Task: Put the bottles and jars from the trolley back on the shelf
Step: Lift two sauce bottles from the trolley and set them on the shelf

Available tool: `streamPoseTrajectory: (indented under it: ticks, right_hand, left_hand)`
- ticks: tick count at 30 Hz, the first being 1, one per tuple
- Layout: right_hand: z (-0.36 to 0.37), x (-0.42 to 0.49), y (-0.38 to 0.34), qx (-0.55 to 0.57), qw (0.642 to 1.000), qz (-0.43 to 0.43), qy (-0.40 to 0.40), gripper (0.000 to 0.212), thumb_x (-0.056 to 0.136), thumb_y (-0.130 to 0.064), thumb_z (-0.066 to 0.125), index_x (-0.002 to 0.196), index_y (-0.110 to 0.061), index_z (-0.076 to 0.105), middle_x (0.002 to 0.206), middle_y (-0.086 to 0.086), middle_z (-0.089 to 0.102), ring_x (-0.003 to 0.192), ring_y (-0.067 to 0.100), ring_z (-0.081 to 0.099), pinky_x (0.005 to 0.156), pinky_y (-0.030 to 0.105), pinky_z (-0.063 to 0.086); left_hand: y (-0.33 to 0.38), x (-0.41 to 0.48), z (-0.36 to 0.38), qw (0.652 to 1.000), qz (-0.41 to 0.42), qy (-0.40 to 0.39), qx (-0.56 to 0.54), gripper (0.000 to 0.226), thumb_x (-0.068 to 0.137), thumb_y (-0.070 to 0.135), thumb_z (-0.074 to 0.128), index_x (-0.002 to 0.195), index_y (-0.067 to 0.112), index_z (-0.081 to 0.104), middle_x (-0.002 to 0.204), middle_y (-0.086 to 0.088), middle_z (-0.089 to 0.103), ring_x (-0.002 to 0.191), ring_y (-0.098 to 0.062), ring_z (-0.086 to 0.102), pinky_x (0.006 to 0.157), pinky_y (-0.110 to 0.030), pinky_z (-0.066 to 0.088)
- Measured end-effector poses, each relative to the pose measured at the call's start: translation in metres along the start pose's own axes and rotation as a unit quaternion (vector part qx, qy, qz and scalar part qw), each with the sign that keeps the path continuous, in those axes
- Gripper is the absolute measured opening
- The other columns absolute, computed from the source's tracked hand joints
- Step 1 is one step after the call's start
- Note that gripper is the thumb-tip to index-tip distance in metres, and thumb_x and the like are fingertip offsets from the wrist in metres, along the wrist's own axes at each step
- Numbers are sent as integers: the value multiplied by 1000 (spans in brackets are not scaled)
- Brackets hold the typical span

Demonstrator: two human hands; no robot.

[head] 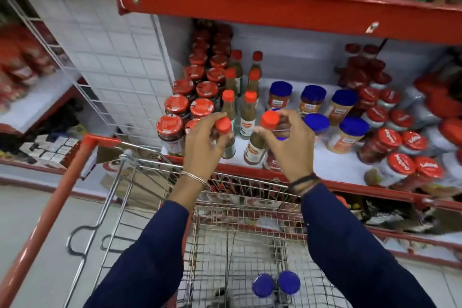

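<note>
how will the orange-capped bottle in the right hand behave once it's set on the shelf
The bottle in the right hand looks tall and narrow, so probably tippy. It seems rigid, possibly glass, so likely fragile. Neighbouring bottles stand close, so a nudge may topple several.

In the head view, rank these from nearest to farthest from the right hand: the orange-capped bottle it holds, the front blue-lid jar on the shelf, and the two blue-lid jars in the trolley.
1. Orange-capped bottle, in the right hand.
2. Front blue-lid jar, on the shelf to its right.
3. Two blue-lid jars in the trolley, far below.
</note>
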State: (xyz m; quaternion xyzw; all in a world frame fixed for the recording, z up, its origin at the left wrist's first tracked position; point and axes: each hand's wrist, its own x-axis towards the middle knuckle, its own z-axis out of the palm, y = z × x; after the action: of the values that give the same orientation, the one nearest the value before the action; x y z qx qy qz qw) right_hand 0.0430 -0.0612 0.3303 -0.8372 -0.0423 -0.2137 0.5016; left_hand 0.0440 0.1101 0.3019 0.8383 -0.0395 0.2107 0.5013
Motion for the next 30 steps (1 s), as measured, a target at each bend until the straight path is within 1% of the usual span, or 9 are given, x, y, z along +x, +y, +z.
streamPoseTrajectory:
  ticks: [4, 8, 11, 13, 18, 20, 25, 28, 30]
  right_hand:
    - [25, 15, 18, -26, 1000, 6, -3, 37, 70, -28, 78, 97, -13, 57, 88, -6, 62, 79, 15, 63, 73, 40, 57]
    - [44, 16, 40, -61, 997, 29, -29, 37, 73, -32, 76, 98, -15, 55, 94, 4, 68, 84, 21, 64, 76, 48, 55]
    - [52, 13, 48, -78, 996, 35, -38, 38, 74, -32, 76, 100, -13, 56, 98, 8, 69, 88, 23, 64, 76, 45, 55]
    - [55, 11, 49, -87, 995, 37, -41, 41, 73, -34, 76, 102, -12, 56, 100, 8, 69, 90, 24, 64, 76, 43, 55]
    - [56, 7, 52, -109, 993, 31, -41, 44, 75, -37, 74, 104, -11, 53, 101, 8, 67, 91, 23, 63, 74, 41, 56]
    - [57, 7, 53, -131, 990, 28, -50, 45, 76, -36, 73, 106, -11, 51, 103, 9, 65, 92, 25, 62, 73, 43, 56]
    - [51, 4, 53, -159, 982, 41, -93, 48, 77, -35, 72, 115, -13, 50, 112, 11, 61, 99, 28, 61, 78, 47, 55]
    - [34, -11, 47, -130, 988, 39, -77, 49, 78, -37, 71, 118, -15, 51, 111, 8, 61, 99, 23, 60, 77, 46, 56]
    - [16, -32, 43, -110, 992, 26, -61, 44, 80, -38, 68, 115, -15, 54, 108, 4, 62, 96, 18, 60, 75, 38, 56]
  left_hand:
    - [-16, 15, 10, 999, 14, -11, 45, 41, 75, 7, 72, 113, 15, 59, 107, -6, 65, 94, -20, 63, 83, -31, 55]
    - [-26, 19, 17, 998, 10, -31, 56, 41, 75, 9, 73, 113, 14, 58, 106, -8, 66, 89, -18, 62, 78, -39, 58]
    - [-28, 19, 19, 998, 0, -45, 46, 41, 75, 8, 73, 114, 12, 58, 107, -10, 66, 89, -15, 60, 78, -35, 58]
    - [-30, 18, 20, 997, -7, -57, 48, 41, 76, 10, 72, 115, 13, 58, 109, -10, 65, 92, -18, 61, 77, -34, 58]
    - [-35, 15, 22, 995, -12, -74, 60, 45, 79, 12, 70, 120, 17, 53, 115, -9, 61, 101, -23, 60, 83, -46, 56]
    - [-34, 14, 22, 994, -10, -78, 81, 48, 81, 13, 67, 126, 18, 49, 118, -10, 58, 103, -24, 58, 85, -46, 55]
    - [-27, 8, 17, 986, 12, -90, 136, 50, 87, 13, 61, 133, 16, 42, 133, -10, 50, 117, -26, 52, 93, -38, 49]
    - [-18, -8, 12, 989, 46, -42, 136, 40, 89, 14, 58, 127, 10, 47, 135, -11, 50, 124, -20, 47, 97, -22, 39]
    - [-10, -28, 12, 990, 85, -9, 116, 32, 89, 14, 58, 119, 6, 52, 129, -12, 55, 122, -15, 48, 101, -12, 34]
